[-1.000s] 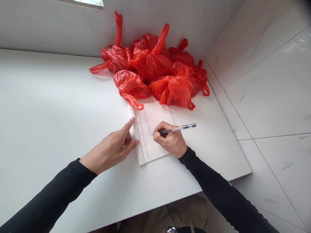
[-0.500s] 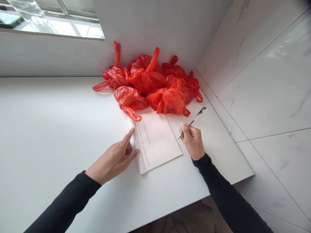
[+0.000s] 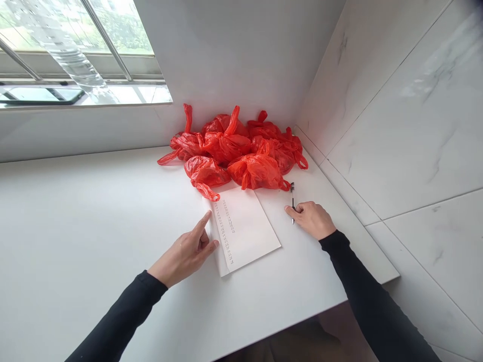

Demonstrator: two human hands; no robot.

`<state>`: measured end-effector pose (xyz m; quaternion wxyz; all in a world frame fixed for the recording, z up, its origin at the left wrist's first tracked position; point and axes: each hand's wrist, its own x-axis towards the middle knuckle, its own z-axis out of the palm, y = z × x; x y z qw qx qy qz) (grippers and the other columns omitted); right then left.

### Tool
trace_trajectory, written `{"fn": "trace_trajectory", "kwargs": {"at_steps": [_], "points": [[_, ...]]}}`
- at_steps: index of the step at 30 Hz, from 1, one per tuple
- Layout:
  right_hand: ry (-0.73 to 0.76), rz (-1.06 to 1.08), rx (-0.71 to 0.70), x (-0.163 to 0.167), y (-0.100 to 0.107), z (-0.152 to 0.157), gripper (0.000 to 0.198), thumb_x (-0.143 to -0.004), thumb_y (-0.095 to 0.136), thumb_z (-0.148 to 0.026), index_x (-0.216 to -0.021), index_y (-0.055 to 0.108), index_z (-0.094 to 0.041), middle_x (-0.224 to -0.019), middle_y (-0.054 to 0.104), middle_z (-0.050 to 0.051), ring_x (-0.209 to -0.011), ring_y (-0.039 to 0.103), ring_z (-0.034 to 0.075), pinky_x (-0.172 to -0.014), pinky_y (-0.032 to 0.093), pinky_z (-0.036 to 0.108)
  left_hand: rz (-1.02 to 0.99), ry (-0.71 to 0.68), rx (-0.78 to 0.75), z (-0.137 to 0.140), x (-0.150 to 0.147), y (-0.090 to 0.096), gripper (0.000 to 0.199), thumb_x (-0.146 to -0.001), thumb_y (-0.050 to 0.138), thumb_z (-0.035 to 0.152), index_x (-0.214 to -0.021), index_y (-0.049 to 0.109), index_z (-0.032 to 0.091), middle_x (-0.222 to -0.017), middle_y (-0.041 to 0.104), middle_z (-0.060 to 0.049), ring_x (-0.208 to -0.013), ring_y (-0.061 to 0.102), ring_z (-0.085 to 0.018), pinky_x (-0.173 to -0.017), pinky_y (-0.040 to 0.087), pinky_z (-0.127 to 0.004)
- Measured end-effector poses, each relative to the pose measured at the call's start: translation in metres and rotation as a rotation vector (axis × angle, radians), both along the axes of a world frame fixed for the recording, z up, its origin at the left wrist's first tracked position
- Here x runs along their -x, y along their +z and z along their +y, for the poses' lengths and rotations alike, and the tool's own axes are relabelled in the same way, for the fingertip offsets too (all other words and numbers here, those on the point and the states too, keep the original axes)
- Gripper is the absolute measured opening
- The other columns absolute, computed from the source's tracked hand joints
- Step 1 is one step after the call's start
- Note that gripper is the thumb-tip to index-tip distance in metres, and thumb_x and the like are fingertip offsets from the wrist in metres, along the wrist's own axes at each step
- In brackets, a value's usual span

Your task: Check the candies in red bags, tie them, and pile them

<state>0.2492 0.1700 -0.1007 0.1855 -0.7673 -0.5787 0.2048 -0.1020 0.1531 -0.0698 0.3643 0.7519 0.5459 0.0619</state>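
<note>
A white notebook with two columns of handwritten numbers lies on the table, its top edge beneath the red bags. My left hand rests at its left margin, index finger and thumb stretched out and apart, holding nothing. To the right of the notebook, my right hand pinches a pen between thumb and fingers. The pen points away from me, close to the tabletop; whether it lies flat on it I cannot tell. Several knotted red plastic bags are heaped just behind the notebook, their contents hidden.
The white table meets a wall at the back and marbled tiles on the right. Its front edge runs close to me. On the window sill at upper left stand a clear bottle and a flat dark-edged object.
My right hand has moved right, away from the notebook, and the pen has turned from slanting to pointing straight away. My left hand keeps its place on the margin. The view has tilted up.
</note>
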Motion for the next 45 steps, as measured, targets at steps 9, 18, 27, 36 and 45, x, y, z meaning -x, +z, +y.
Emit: {"fn": "trace_trajectory", "kwargs": {"at_steps": [9,18,27,36,45], "points": [[0.11,0.091,-0.232,0.004,0.011,0.017,0.041,-0.093,0.058,-0.052,-0.119,0.06,-0.021,-0.091,0.069,0.006,-0.079,0.066,0.024,-0.072,0.051,0.035,-0.052,0.022,-0.016,-0.001,0.001,0.008,0.064,-0.1,0.034,0.043,-0.157,0.021,0.017,-0.071,0.049,0.004,-0.062,0.046,-0.017,-0.066,0.041,-0.032],[0.263,0.252,-0.582,0.05,0.028,0.087,0.065,-0.088,0.065,-0.037,-0.147,0.047,-0.016,-0.138,0.054,0.018,-0.13,0.049,0.034,-0.11,0.039,0.054,-0.125,0.074,-0.025,0.004,0.007,0.009,0.024,-0.099,0.035,0.041,-0.117,0.04,0.026,-0.068,0.049,0.006,-0.065,0.051,-0.017,-0.066,0.046,-0.032],[0.239,0.45,-0.704,0.043,0.069,0.069,0.022,-0.089,0.06,-0.029,-0.107,0.069,-0.018,-0.109,0.07,0.007,-0.099,0.064,0.023,-0.094,0.051,0.04,-0.101,0.073,-0.049,0.002,0.005,0.014,0.025,-0.099,0.037,0.043,-0.115,0.043,0.025,-0.066,0.05,0.006,-0.062,0.044,-0.015,-0.063,0.043,-0.029],[0.357,0.755,-0.6,0.022,0.081,-0.038,0.011,-0.096,0.062,-0.028,-0.105,0.066,-0.023,-0.1,0.066,0.004,-0.087,0.062,0.02,-0.077,0.052,0.033,-0.13,0.145,-0.223,-0.011,0.001,0.03,0.031,-0.101,0.037,0.041,-0.113,0.059,0.022,-0.071,0.054,0.001,-0.066,0.052,-0.016,-0.066,0.044,-0.031],[0.666,1.009,-0.231,0.012,0.037,-0.119,0.003,-0.101,0.055,-0.027,-0.103,0.058,-0.026,-0.105,0.058,0.005,-0.093,0.058,0.02,-0.085,0.048,0.034,-0.078,-0.176,-0.338,-0.098,-0.092,0.058,0.033,-0.093,0.055,0.022,-0.126,0.056,0.024,-0.111,0.065,-0.007,-0.098,0.062,-0.024,-0.086,0.052,-0.041]]}}
